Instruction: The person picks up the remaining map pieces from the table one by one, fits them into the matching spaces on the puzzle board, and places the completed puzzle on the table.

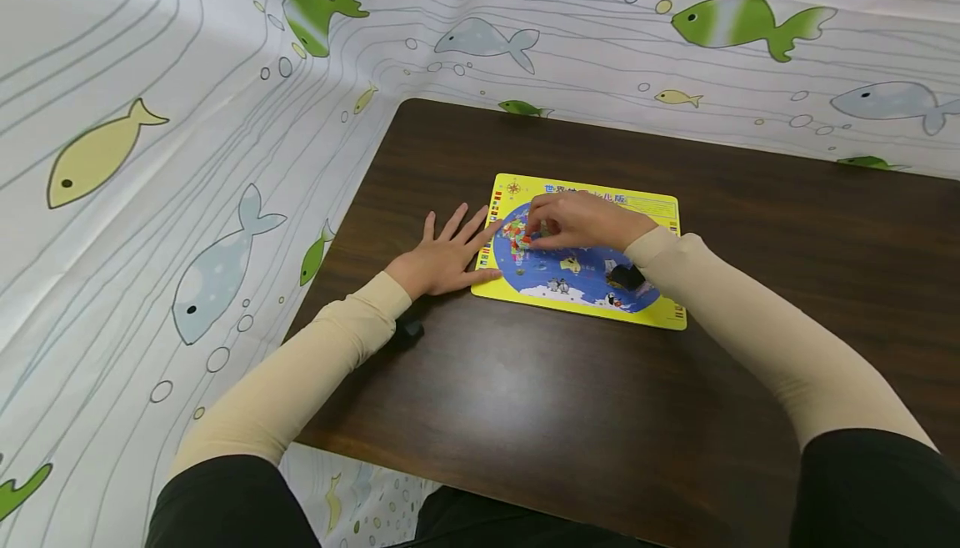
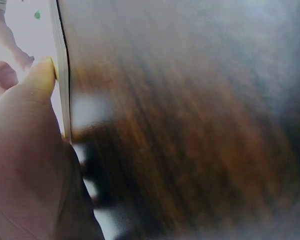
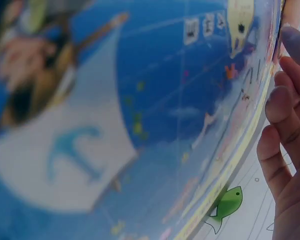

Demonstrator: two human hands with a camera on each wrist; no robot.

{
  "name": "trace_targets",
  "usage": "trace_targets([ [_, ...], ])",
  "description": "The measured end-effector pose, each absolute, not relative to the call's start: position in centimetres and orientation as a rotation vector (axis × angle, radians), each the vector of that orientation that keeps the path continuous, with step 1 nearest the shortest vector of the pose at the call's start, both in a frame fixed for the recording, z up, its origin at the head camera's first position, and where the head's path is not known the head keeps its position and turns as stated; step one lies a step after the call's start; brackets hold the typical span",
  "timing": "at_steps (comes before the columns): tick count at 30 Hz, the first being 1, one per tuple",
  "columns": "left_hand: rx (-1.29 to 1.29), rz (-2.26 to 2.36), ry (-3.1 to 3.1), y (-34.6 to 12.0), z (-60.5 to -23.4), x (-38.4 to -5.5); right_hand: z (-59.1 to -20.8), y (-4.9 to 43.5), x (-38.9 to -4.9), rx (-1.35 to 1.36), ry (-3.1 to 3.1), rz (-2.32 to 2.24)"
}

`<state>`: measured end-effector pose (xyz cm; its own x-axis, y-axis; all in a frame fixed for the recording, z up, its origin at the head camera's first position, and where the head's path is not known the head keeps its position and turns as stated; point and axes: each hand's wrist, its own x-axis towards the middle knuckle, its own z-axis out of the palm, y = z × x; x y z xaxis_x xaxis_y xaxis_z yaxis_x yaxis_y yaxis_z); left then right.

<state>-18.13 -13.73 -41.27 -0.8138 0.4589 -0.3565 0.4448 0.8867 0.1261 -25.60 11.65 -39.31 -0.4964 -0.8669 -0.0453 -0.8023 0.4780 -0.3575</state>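
Observation:
A yellow-bordered world map puzzle board (image 1: 663, 314) lies on the table, with Chinese print along its top. My left hand (image 1: 442, 264) rests with spread fingers over the board's left edge; in the left wrist view its thumb (image 2: 37, 85) lies on the board's rim. Over the left part of the map, my right hand (image 1: 581, 221) pinches a small red puzzle piece (image 1: 528, 239) between thumb and fingers. Multicoloured map pieces (image 1: 516, 231) sit beside those fingertips. The right wrist view shows the red piece (image 3: 296, 70) at the fingers, partly hidden, beyond the blue printed sea (image 3: 160, 100).
The dark wooden table (image 1: 510, 398) extends around the board. A white sheet (image 1: 225, 98) printed with fish hangs along the left and far sides. Small black wrist devices sit under the left wrist (image 1: 408, 331) and the right wrist (image 1: 626, 276).

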Motion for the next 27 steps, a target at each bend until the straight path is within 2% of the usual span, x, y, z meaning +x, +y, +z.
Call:
trace_targets([
  [27,0.661,0.043,2.670,-13.8,-41.6,-18.3,-40.0,10.2,-24.8,-1.340,2.561,-0.392],
])
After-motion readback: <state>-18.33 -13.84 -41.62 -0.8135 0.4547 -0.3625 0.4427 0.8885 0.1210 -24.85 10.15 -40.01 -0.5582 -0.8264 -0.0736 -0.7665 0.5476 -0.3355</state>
